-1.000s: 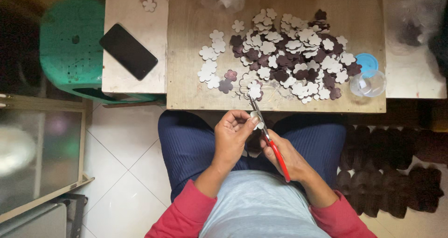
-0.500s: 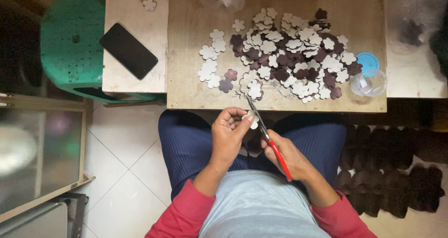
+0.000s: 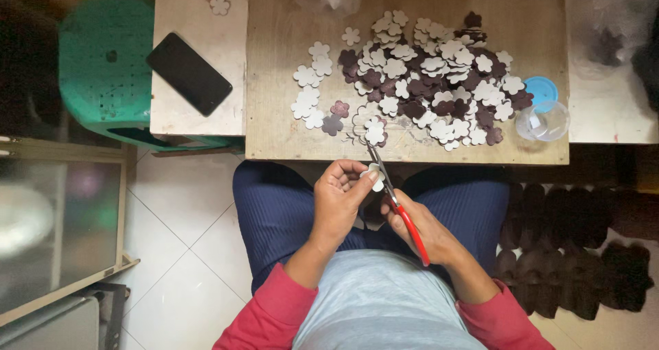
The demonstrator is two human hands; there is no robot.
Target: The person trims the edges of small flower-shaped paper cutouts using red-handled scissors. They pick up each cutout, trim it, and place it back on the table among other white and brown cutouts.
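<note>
My left hand (image 3: 341, 197) pinches a small white flower-shaped cutout (image 3: 371, 177) in front of my lap, just below the table's near edge. My right hand (image 3: 422, 230) grips red-handled scissors (image 3: 397, 204), whose blades point up and left and touch the cutout. On the wooden table (image 3: 288, 20) beyond my hands lies a heap of white and dark maroon flower cutouts (image 3: 425, 82).
A black phone (image 3: 189, 74) lies on a lighter board (image 3: 226, 109) at the left, over a green plastic stool (image 3: 103, 68). A clear cup (image 3: 546, 122) and blue lid (image 3: 541, 89) sit at the table's right. Dark shaped pieces (image 3: 576, 247) cover the floor at right.
My hands stay in nearly the same place. The scissors and the white cutout shift slightly between my fingers as the piece is turned at the blades.
</note>
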